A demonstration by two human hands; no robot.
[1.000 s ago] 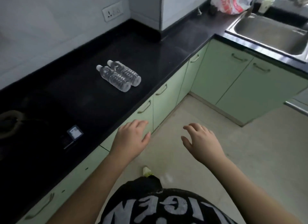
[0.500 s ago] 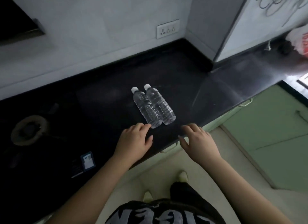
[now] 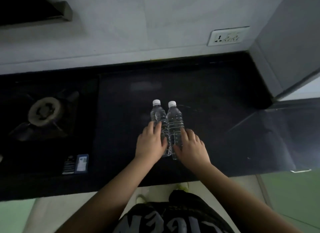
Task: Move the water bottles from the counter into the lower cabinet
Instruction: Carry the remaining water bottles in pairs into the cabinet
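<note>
Two clear water bottles with white caps lie side by side on the black counter (image 3: 216, 97), caps pointing to the wall. My left hand (image 3: 151, 142) rests on the lower half of the left bottle (image 3: 157, 113), fingers fairly straight over it. My right hand (image 3: 191, 146) touches the lower half of the right bottle (image 3: 174, 118), its thumb on the bottle and its fingers along the bottle's right side. Both bottles are flat on the counter. Of the lower cabinets only a green front (image 3: 290, 194) and a handle (image 3: 300, 170) show at the right.
A gas hob with a burner (image 3: 44, 111) takes up the left of the counter, with labels (image 3: 76, 164) at its front. A wall socket (image 3: 227, 36) sits above the counter. A grey column (image 3: 285, 47) stands at the back right. The floor and my feet show below.
My view has turned to face the counter head-on. Both hands moved forward from the counter's front edge onto the two bottles.
</note>
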